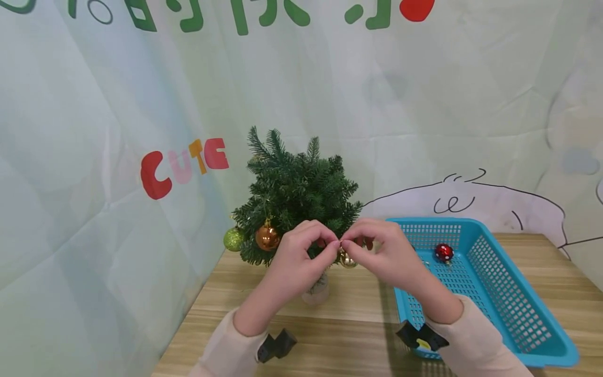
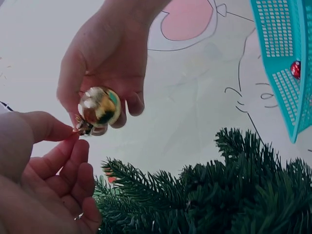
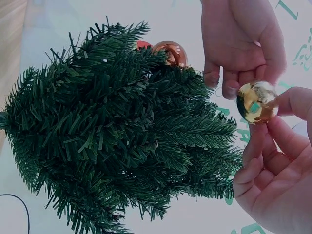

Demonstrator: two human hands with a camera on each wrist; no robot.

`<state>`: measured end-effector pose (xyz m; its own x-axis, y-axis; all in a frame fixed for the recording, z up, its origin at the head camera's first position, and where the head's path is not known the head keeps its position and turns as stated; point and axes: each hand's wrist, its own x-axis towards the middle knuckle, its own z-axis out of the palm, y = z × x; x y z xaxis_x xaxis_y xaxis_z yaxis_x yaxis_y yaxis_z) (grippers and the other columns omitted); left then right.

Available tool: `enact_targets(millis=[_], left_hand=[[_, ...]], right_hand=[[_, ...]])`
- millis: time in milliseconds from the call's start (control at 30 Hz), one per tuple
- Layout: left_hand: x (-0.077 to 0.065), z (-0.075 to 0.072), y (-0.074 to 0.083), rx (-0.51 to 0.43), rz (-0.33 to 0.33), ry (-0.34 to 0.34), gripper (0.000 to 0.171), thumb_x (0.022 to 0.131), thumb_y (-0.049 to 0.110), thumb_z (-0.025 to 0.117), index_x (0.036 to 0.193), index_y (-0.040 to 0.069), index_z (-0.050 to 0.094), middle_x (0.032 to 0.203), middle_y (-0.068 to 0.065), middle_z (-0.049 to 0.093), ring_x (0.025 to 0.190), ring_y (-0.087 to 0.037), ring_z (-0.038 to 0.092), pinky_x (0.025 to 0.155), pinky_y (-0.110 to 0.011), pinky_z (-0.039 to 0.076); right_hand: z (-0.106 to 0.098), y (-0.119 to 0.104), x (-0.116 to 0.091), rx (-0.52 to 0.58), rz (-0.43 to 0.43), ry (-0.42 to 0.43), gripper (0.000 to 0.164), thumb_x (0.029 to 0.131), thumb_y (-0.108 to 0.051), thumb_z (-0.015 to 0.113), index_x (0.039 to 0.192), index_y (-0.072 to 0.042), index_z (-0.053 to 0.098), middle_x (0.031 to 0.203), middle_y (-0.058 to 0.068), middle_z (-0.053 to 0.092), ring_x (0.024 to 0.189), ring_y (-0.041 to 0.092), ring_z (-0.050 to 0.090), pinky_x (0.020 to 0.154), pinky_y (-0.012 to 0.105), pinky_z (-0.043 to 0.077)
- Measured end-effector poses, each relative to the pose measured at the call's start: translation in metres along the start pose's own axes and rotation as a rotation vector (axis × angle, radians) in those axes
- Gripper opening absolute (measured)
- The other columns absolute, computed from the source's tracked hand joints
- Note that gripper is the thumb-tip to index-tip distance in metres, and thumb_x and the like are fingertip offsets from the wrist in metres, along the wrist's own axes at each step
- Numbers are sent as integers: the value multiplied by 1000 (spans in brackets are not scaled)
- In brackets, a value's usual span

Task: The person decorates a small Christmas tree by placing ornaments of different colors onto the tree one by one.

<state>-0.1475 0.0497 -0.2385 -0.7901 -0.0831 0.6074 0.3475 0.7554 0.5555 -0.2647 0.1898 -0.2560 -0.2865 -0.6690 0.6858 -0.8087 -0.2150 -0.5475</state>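
In front of a small green Christmas tree (image 1: 301, 188), my left hand (image 1: 301, 256) and right hand (image 1: 386, 248) meet fingertip to fingertip. A shiny gold Christmas ball (image 1: 348, 260) hangs just below them. The left wrist view shows the thumb and index finger of my left hand (image 2: 44, 170) pinching at the cap end of the gold ball (image 2: 100, 106). Seen from the right wrist, my right hand (image 3: 282, 170) pinches at the top of that ball (image 3: 257, 102) too; its loop is hidden by the fingertips.
A copper ball (image 1: 267, 237) and a glittery green ball (image 1: 233, 240) hang at the tree's left side. On the right of the wooden table (image 1: 353, 335) stands a blue plastic basket (image 1: 518, 293) with a red dotted ball (image 1: 444, 252) in it. A printed cloth (image 1: 424, 104) hangs behind.
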Motion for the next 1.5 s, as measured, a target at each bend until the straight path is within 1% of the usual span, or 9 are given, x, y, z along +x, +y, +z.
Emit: enact_targets(millis=[167, 400, 500, 633, 733, 833, 1033, 1333, 1500], left_hand=[[0, -1, -1, 38, 38, -2, 8, 81, 6, 59, 77, 12, 62, 76, 6, 57, 75, -12, 51, 69, -29, 45], [-1, 0, -4, 119, 66, 16, 10, 77, 4, 59, 73, 14, 60, 72, 7, 55, 72, -10, 48, 69, -24, 42], [0, -1, -5, 157, 83, 43, 10, 77, 6, 60, 72, 15, 59, 71, 8, 54, 71, -12, 49, 69, -25, 40], [3, -2, -6, 214, 114, 104, 9, 78, 7, 60, 72, 14, 59, 69, 8, 53, 68, -13, 47, 68, -26, 37], [6, -2, -6, 258, 121, 144, 9, 78, 7, 59, 72, 13, 60, 69, 7, 54, 65, -13, 45, 65, -27, 35], [7, 0, -7, 312, 119, 170, 8, 79, 8, 60, 73, 13, 62, 69, 7, 55, 64, -12, 43, 61, -26, 32], [9, 4, -8, 423, 138, 226, 8, 81, 9, 60, 75, 13, 64, 70, 6, 58, 64, -10, 45, 60, -26, 31], [14, 10, -9, 537, 185, 292, 10, 83, 12, 58, 76, 12, 65, 73, 2, 60, 67, -15, 48, 60, -28, 34], [17, 13, -9, 600, 202, 319, 9, 82, 11, 60, 76, 10, 66, 73, 0, 60, 66, -17, 49, 58, -28, 34]], right_hand=[[0, 1, 1, 3, 10, -2, 13, 84, -8, 60, 84, -19, 67, 70, -11, 56, 62, 5, 48, 54, 24, 40], [0, 3, 1, 14, 31, 17, 12, 85, -8, 59, 83, -17, 66, 71, -9, 56, 60, 7, 47, 53, 22, 40], [-1, 5, 1, 29, 35, 24, 12, 85, -7, 59, 83, -16, 66, 71, -8, 56, 59, 7, 47, 52, 22, 40], [-1, 8, 2, 46, 50, 20, 11, 86, -8, 58, 85, -14, 67, 71, -5, 57, 55, 8, 48, 49, 23, 41], [0, 10, 3, 48, 83, 17, 11, 86, -9, 58, 87, -13, 68, 73, -4, 58, 54, 9, 48, 49, 25, 41], [1, 12, 5, 38, 141, 17, 10, 87, -13, 58, 88, -13, 68, 76, -3, 60, 56, 11, 50, 51, 26, 43], [2, 16, 8, 38, 257, 22, 13, 87, -20, 58, 90, -12, 68, 78, -2, 62, 62, 13, 52, 55, 26, 44], [2, 21, 13, 59, 320, 40, 15, 88, -24, 57, 91, -13, 68, 81, 0, 63, 63, 14, 53, 55, 28, 45], [2, 24, 15, 53, 361, 43, 18, 88, -24, 57, 92, -11, 68, 82, 3, 64, 65, 14, 54, 56, 28, 45]])
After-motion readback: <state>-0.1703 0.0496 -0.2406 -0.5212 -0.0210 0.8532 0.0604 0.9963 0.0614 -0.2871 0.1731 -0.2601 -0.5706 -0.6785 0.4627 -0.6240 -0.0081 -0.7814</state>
